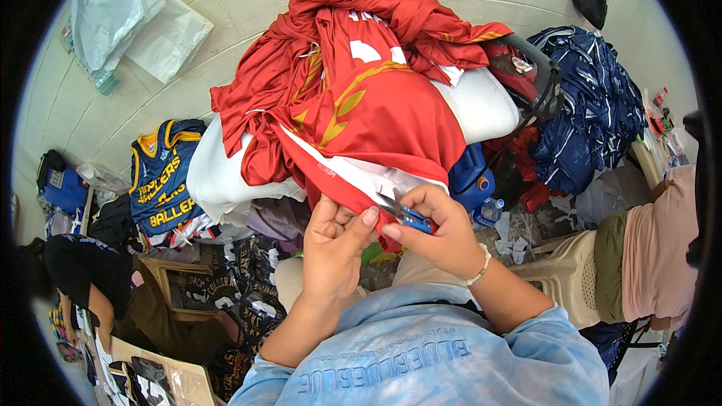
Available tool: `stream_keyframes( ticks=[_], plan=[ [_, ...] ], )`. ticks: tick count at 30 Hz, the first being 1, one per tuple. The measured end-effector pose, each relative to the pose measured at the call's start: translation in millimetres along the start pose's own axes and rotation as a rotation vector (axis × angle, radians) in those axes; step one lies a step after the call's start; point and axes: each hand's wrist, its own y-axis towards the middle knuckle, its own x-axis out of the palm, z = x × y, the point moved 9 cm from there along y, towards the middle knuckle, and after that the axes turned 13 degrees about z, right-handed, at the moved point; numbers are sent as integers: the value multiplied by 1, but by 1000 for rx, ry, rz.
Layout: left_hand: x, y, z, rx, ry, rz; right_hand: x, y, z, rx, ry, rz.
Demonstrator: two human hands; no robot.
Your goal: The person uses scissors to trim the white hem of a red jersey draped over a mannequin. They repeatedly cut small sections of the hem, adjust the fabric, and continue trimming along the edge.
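A red jersey fabric (391, 116) with yellow and white designs is draped in a pile over a white padded surface (479, 109). Its hem, with a white underside, hangs toward me. My left hand (335, 248) pinches the red edge between thumb and fingers. My right hand (444, 237) is closed around small blue-handled snips (411, 216), whose metal blades lie at the fabric's edge beside my left thumb. Whether the blades touch a thread is too small to tell.
Dark blue garments (579, 105) are piled at right; a navy jersey (165, 180) lies left. A blue jug (466, 177) and water bottle (487, 212) sit below the surface. A person in black (83, 271) works at left; another (654, 248) sits on a plastic chair (564, 286) at right.
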Motion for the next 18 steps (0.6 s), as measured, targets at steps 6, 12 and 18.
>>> stream_keyframes(
  ticks=[6, 12, 18],
  plan=[
    [-6, 9, 3, -6, -55, 82, -5, 2, -4, -98, -230, -83],
    [0, 6, 1, -20, -44, 30, -10, 2, -13, -176, -161, 47],
    [1, 5, 1, 0, -50, 36, -7, -1, -19, -294, -321, 59]
  ],
)
